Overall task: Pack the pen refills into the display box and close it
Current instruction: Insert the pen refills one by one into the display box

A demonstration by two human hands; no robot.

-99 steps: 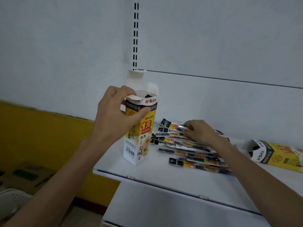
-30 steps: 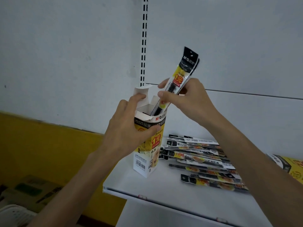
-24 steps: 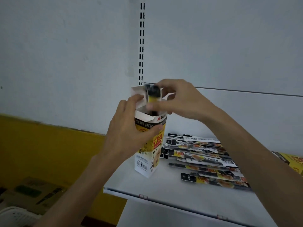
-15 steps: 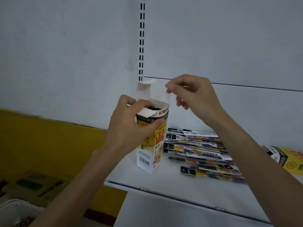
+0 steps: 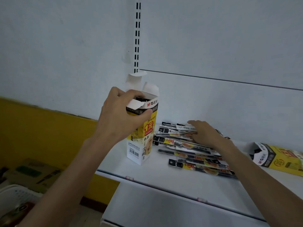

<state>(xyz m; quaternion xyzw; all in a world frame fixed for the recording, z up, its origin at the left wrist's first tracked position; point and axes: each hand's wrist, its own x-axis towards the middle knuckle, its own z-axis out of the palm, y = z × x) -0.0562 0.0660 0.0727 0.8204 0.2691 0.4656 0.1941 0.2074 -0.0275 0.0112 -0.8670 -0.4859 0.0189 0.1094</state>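
Right hand [image 5: 205, 135]: dropped from above the display box [image 5: 146, 141] onto the pen refills [image 5: 188, 154] heap, fingers flat, gripping nothing. Left hand [image 5: 121, 118]: curled round the upright display box, top flaps open, near the shelf [image 5: 164, 174] front-left edge. Open shelf strip before heap; second box [image 5: 278, 159] lying far right.

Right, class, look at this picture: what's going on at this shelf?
A person is packing pen refills. The left hand grips the upright display box near its top; its flaps stand open, so it is not yet closed. The right hand lies on the loose pile of refill packs beside the box on the white shelf, apparently to take one. A second box lies on its side further right.
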